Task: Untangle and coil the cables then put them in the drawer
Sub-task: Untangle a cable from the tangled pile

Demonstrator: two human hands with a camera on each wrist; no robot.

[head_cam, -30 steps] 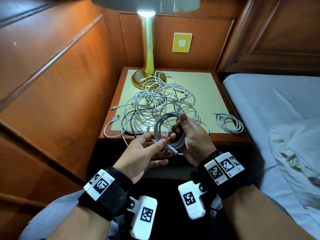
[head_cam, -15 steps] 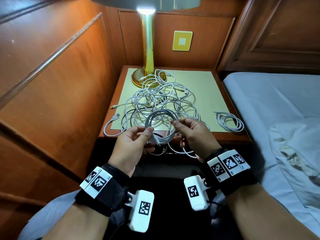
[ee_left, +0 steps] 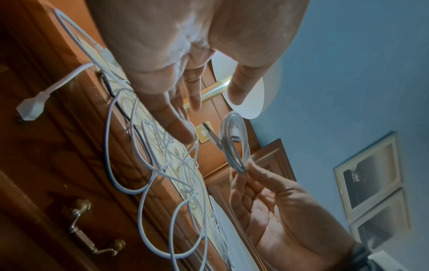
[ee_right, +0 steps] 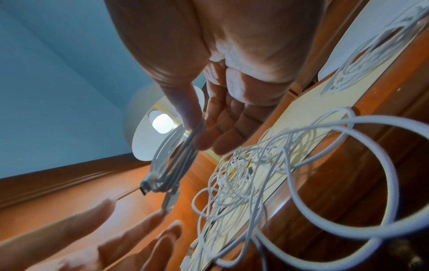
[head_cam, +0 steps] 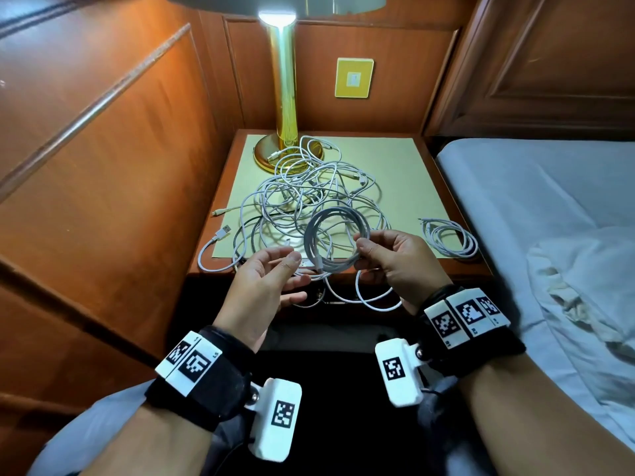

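Head view shows, nearest, the left hand (head_cam: pixel 271 286) palm-up with fingers spread and holding nothing, just beside the pale grey wound cable coil (head_cam: pixel 335 240). The right hand (head_cam: pixel 395 259) pinches that coil by its right side between thumb and forefinger, above the front edge of the wooden nightstand (head_cam: pixel 457 266). To finish the step well, I would tuck the dangling plug ends into the loops before releasing, or they may spring apart. Beyond lies the white tangled cable heap (head_cam: pixel 309 190); a small coiled white cable (head_cam: pixel 450 237) rests to its right.
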